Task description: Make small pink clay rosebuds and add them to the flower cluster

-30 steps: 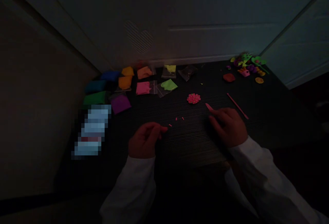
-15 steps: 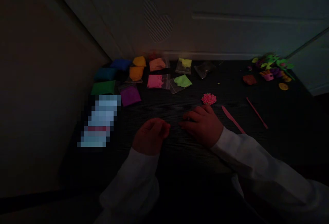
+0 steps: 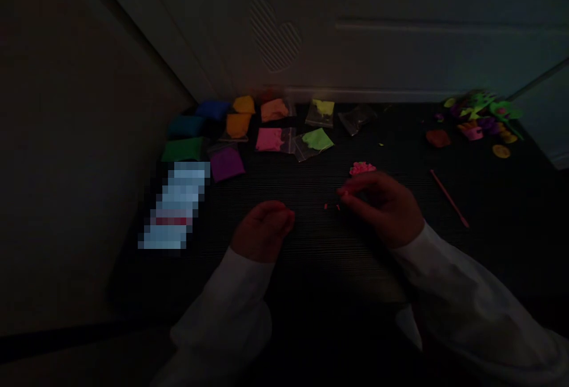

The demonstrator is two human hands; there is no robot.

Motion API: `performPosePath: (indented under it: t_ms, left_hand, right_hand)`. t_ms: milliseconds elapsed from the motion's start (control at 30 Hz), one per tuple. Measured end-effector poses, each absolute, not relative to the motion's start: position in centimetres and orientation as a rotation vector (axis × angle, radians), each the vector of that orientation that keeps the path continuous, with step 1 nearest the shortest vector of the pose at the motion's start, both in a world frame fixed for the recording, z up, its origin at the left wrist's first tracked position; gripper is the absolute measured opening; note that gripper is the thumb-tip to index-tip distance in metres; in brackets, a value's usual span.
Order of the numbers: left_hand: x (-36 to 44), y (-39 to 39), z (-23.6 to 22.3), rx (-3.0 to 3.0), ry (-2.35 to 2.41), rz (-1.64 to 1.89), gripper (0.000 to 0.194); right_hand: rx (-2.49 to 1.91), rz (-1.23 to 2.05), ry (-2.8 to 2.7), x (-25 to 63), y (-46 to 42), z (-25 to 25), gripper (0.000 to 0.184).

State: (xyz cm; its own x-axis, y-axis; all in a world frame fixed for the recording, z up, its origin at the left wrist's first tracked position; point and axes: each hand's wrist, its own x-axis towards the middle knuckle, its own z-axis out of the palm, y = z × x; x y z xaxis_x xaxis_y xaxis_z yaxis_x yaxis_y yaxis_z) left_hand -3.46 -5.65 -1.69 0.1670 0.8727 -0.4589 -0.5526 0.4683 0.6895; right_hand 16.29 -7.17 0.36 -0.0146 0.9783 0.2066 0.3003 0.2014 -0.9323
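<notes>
My left hand (image 3: pixel 262 230) is closed above the dark table, its fingers curled together; whatever it may hold is hidden. To the right, my right hand (image 3: pixel 386 206) pinches thumb and forefinger on what looks like a small piece of pink clay (image 3: pixel 345 193). Just behind those fingertips lies a pink ruffled clay flower (image 3: pixel 361 168), partly covered by the hand. Two tiny pink bits (image 3: pixel 325 206) lie on the tabletop between my hands. A thin pink modelling tool (image 3: pixel 448 198) rests right of my right hand.
Bags of coloured clay stand at the back left, among them a purple bag (image 3: pixel 227 165), a green bag (image 3: pixel 183 150) and a pink bag (image 3: pixel 269 139). A blurred bright screen (image 3: pixel 175 206) lies at left. Colourful clay pieces (image 3: pixel 484 114) crowd the back right corner near a brown lump (image 3: pixel 438 138).
My right hand has moved right and closed into a pinch, uncovering the tiny pink bits. It now hides the pink clay knife. My left hand has hardly moved.
</notes>
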Motion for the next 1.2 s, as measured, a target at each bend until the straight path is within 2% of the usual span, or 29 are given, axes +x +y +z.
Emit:
performPosePath:
  t_ms: [100, 267, 367, 500, 700, 833, 1200]
  left_hand:
    - [-2.6, -6.0, -0.5, 0.410, 1.013, 1.025, 0.023]
    - [-1.3, -6.3, 0.1, 0.456, 0.984, 0.988, 0.015]
    - [-1.1, -6.2, -0.8, 0.501, 0.878, 0.991, 0.017]
    - [-1.2, -6.2, -1.4, 0.559, 0.796, 0.994, 0.021]
    - [-1.4, -6.3, -1.0, 0.473, 0.888, 1.006, 0.018]
    - [-1.7, -5.9, -1.6, 0.428, 0.811, 1.035, 0.023]
    - [-1.9, -6.3, -1.5, 0.444, 0.829, 1.021, 0.015]
  right_hand:
    - [-1.226, 1.072, -1.401, 16.7, -7.0, 0.5, 0.027]
    - [-1.093, 1.237, -1.240, 16.9, -6.8, 0.8, 0.013]
    - [-0.951, 1.349, -1.132, 17.0, -6.8, 0.8, 0.006]
    - [-0.856, 1.430, -1.060, 17.1, -6.7, 0.8, 0.010]
    - [-0.886, 1.411, -1.111, 17.2, -6.7, 0.6, 0.008]
    - [-0.907, 1.300, -1.140, 17.3, -6.5, 0.4, 0.019]
    - [-0.920, 1.379, -1.092, 17.2, -6.6, 0.7, 0.010]
